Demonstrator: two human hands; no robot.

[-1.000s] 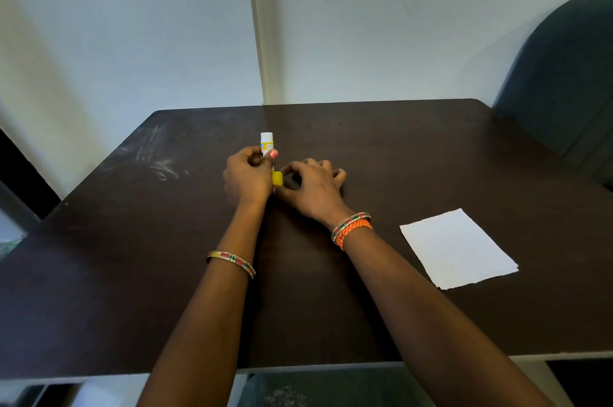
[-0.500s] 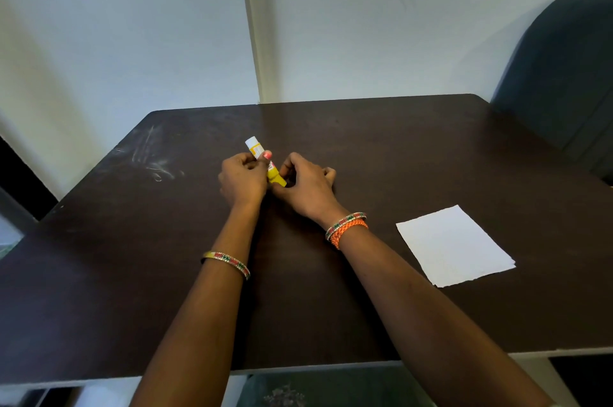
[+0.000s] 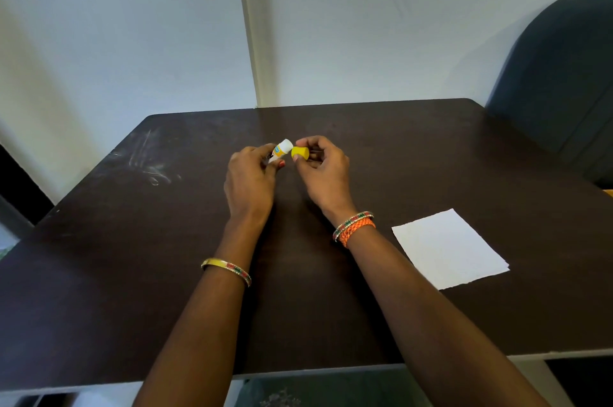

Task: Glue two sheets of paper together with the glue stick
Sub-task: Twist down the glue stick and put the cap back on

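Two bare hands above the centre of the frame, close together over a dark brown table (image 3: 132, 274). Left hand (image 3: 249, 181) curled around the glue stick (image 3: 281, 150), fingers clamped on the white tube with its yellow and blue label; open white end tilted up and to the right, clear of the fist. Right hand (image 3: 326, 174) just beside it, thumb and fingertips pinched on the yellow cap (image 3: 300, 153). Cap off the tube, a narrow gap between the two, cap mouth facing the tube's end. Both held just above the tabletop, neither resting on it.

On the left forearm, a thin gold bangle (image 3: 227, 269) with red and green marks; on the right wrist, an orange braided band (image 3: 356, 230) against a beaded one.

Right of centre and lower, a white sheet of paper (image 3: 449, 249), flat on the table, well apart from the hands, corners askew to the table edge. Whether one sheet or two stacked: cannot tell, though a second edge seems to peek out at the lower right corner.

Pale scuff marks (image 3: 151, 164) on the table at the left. Dark chair back (image 3: 560, 81) at the upper right, white wall behind.
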